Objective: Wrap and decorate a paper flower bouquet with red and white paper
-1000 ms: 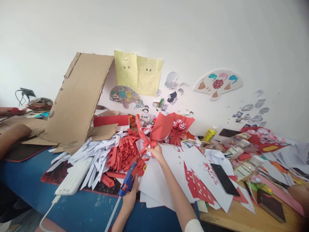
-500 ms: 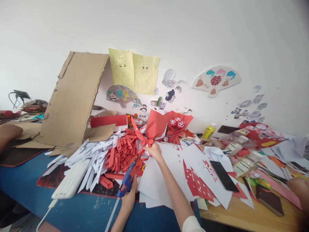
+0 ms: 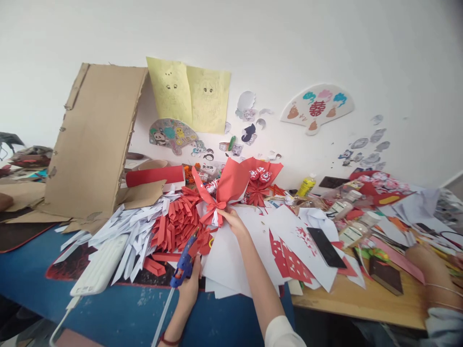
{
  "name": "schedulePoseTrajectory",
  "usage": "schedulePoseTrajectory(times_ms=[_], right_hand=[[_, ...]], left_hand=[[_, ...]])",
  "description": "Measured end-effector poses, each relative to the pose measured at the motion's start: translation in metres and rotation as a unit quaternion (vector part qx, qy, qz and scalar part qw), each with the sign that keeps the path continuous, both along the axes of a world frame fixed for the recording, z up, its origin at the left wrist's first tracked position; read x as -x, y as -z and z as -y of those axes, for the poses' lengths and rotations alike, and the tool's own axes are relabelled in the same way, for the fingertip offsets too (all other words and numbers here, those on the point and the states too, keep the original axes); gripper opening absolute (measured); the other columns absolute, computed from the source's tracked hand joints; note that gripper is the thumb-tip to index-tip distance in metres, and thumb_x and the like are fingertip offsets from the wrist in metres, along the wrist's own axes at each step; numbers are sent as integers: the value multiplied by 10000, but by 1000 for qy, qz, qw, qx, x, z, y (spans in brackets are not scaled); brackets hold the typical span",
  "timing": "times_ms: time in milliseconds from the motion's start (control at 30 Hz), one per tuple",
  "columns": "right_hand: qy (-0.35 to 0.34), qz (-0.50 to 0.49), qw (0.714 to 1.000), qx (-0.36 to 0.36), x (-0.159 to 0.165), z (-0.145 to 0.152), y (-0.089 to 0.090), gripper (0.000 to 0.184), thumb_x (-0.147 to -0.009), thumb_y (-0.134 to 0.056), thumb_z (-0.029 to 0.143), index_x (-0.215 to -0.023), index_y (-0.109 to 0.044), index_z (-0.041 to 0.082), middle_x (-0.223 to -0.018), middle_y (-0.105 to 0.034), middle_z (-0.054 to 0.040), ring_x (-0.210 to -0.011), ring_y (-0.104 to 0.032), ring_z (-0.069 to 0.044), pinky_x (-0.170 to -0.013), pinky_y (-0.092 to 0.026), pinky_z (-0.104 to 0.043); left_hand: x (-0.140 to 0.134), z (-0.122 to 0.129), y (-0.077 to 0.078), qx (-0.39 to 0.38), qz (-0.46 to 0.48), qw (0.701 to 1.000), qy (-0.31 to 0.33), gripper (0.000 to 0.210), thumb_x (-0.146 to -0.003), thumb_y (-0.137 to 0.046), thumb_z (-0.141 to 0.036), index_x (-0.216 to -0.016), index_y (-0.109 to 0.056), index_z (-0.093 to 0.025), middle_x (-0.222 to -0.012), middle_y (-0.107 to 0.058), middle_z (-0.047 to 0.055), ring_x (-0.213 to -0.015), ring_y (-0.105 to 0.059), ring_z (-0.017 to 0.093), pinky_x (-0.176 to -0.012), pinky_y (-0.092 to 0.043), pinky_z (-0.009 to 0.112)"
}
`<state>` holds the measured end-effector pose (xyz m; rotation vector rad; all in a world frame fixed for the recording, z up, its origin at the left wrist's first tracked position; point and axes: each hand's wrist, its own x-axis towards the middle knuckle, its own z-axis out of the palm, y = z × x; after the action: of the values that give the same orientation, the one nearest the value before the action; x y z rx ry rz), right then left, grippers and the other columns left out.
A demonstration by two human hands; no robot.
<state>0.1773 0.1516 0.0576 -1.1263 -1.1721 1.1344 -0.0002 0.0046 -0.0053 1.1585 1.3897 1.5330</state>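
My left hand [image 3: 190, 286] is closed around a blue hot glue gun [image 3: 183, 265], its tip pointing up and away, with a long glue stick trailing from its back end. In my right hand [image 3: 233, 220] the fingers pinch a red paper bouquet [image 3: 216, 207] near its gathered middle, where a red bow sits. The glue gun's tip is apart from the bouquet, below and left of it. A heap of folded red paper strips [image 3: 177, 219] lies left of the bouquet, beside a pile of folded white strips [image 3: 133, 236]. White sheets [image 3: 231, 260] lie under my right forearm.
A cardboard panel [image 3: 96, 135] leans at the left, and a white power bank [image 3: 99, 267] with a cable lies in front. Another red bouquet [image 3: 258, 185] stands behind. Right are a black phone [image 3: 326, 246], bottles [image 3: 354, 233] and another person's arm [image 3: 430, 274].
The view has shifted slightly right, so the scene sits further left. Both hands keep their holds on the glue gun and bouquet. The other person's arm at right shows more.
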Motion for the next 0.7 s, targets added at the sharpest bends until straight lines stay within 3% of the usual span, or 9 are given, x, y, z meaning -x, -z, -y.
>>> schedulePoseTrajectory(times_ms=[100, 267, 567, 700], right_hand=[[4, -23, 1000, 4, 3, -1, 4, 519, -685, -743, 601, -948, -697, 156, -921, -743, -96, -930, -693, -250, -871, -553, -385], [52, -9, 999, -10, 8, -6, 6, 499, -703, -719, 566, -971, -679, 148, -983, -739, -96, -963, -685, -250, -871, -537, -350], [138, 151, 979, -18, 2, -5, -12, 325, -708, -714, 460, -901, -696, 199, -896, -731, -37, -913, -665, -257, -836, -495, -335], [143, 206, 968, 2, 4, -2, -12, 273, -690, -740, 421, -857, -697, 210, -859, -728, -37, -900, -663, -264, -845, -487, -339]], left_hand=[[0, -1, -1, 2, 2, 1000, 19, 571, -811, -620, -630, -463, -422, -223, -431, -413, -43, -418, -423, 119, -492, -401, 286], [1, -3, -2, 8, -4, 999, 31, 581, -824, -597, -636, -458, -401, -230, -431, -410, -43, -421, -422, 123, -507, -381, 291], [1, -3, -2, 14, -6, 999, 39, 574, -832, -580, -646, -476, -398, -233, -431, -394, -48, -424, -408, 124, -514, -368, 287], [1, -2, -5, 12, -7, 999, 46, 558, -840, -586, -620, -483, -401, -232, -442, -399, -47, -437, -424, 124, -537, -388, 285]])
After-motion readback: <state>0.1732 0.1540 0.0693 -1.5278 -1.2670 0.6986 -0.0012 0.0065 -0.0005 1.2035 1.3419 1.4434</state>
